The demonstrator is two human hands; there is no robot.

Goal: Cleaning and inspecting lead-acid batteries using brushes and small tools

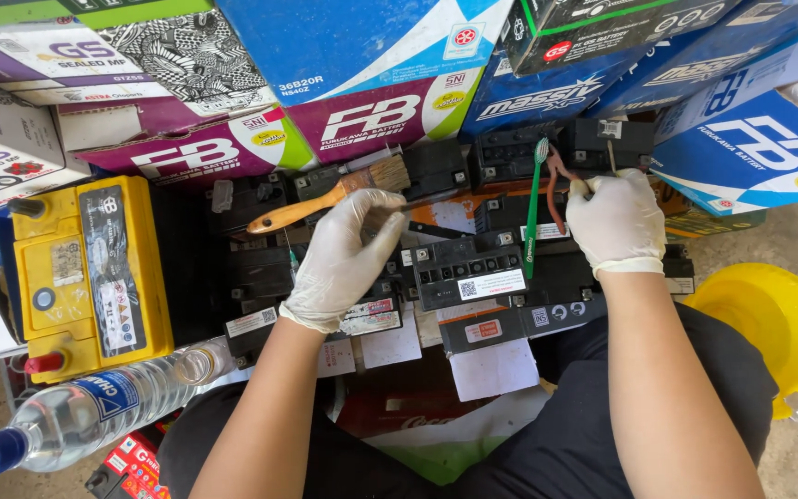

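Head view: both hands gloved white, working over a cluster of small black batteries (469, 270) at frame centre.

Left hand (344, 259), centre-left: fingers curled narrow, tips down on the battery tops. Whether it grips anything, can't tell. A paintbrush (334, 196) with an orange-brown wooden handle lies just above it, bristles toward upper centre, apparently resting on the batteries.

Right hand (616, 222), centre-right: closed around the handle of reddish pliers (556, 189), and it looks to be pinching the green toothbrush (532, 208) too, which stands near upright, head up, shaft down to the battery with the white label.

Far left: yellow battery (90, 273). Lower left: clear plastic bottle (76, 411) lying on its side, blue cap toward the corner. Right edge: yellow funnel (773, 323). Top of frame: stacked battery cartons (371, 83), blue, purple and white.
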